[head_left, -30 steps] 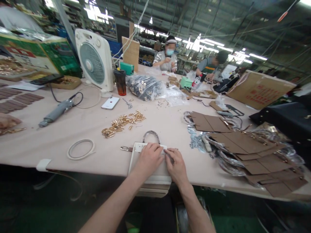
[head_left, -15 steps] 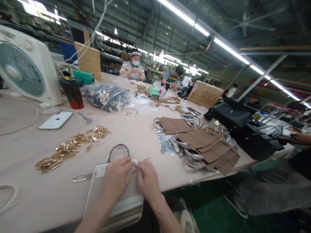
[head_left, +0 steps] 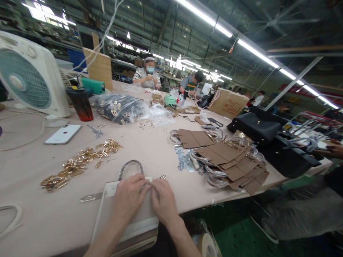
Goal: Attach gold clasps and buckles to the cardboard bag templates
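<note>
My left hand [head_left: 131, 196] and my right hand [head_left: 164, 200] meet, fingertips pinched together, at the far right corner of a pale flat block [head_left: 144, 215]. The small piece between the fingertips is mostly hidden. Just past my right fingers a gold buckle [head_left: 162, 177] sticks out, seemingly on a strap end. Beyond my left hand a plastic-wrapped bag handle [head_left: 131, 162] arches up from the block's far edge. Off the block's left side projects a brown strap [head_left: 98, 196] with a metal buckle [head_left: 88, 198] at its end.
Loose gold buckles [head_left: 80, 160] lie in a pile to the left, near a phone [head_left: 63, 134], a dark cup [head_left: 80, 103] and a fan [head_left: 29, 75]. At right are stacked brown panels [head_left: 225, 153] with wrapped handles and black bags [head_left: 257, 125]. Co-workers [head_left: 150, 73] sit across the table.
The view has shifted slightly. Both hands keep their pinched pose at the block's corner, and the gold buckle by the right fingers shows a little more.
</note>
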`<control>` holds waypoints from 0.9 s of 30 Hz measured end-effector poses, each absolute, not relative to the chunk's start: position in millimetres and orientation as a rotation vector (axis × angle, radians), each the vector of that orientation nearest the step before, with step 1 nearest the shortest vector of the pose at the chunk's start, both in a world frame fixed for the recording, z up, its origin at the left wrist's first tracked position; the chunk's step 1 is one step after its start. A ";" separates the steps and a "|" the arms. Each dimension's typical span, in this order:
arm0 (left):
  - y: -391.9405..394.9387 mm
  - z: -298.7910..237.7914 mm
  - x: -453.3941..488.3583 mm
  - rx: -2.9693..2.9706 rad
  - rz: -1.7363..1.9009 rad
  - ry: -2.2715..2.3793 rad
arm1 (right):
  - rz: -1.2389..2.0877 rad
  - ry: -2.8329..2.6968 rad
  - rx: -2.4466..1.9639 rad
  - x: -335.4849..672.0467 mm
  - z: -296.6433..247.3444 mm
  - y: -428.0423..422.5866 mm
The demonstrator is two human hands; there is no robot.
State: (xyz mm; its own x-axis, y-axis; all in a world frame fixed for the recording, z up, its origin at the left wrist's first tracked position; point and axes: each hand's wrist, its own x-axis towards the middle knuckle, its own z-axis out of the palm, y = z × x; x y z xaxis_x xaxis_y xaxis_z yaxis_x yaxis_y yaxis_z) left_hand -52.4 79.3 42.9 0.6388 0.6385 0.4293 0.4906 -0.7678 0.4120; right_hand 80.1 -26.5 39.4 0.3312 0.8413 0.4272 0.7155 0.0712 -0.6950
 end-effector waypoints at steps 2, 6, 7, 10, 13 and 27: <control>79.2 42.7 -52.6 2.599 0.830 0.916 | 0.216 -1.430 -1.661 81.7 41.9 -28.1; 75.9 43.9 -53.6 2.593 0.865 0.920 | 0.372 -1.377 -1.593 110.0 48.6 -25.3; 74.8 44.1 -54.0 2.594 0.875 0.920 | 0.355 -1.323 -1.597 124.1 50.5 -21.7; 73.0 42.8 -55.2 2.592 0.904 0.916 | 0.125 -1.176 -1.724 179.0 57.2 -2.0; 74.2 38.8 -55.4 2.566 0.929 0.911 | -0.040 -1.249 -2.027 233.1 64.1 24.2; 73.5 39.5 -66.5 2.464 0.869 0.900 | 0.132 -1.224 -2.201 274.5 55.6 60.4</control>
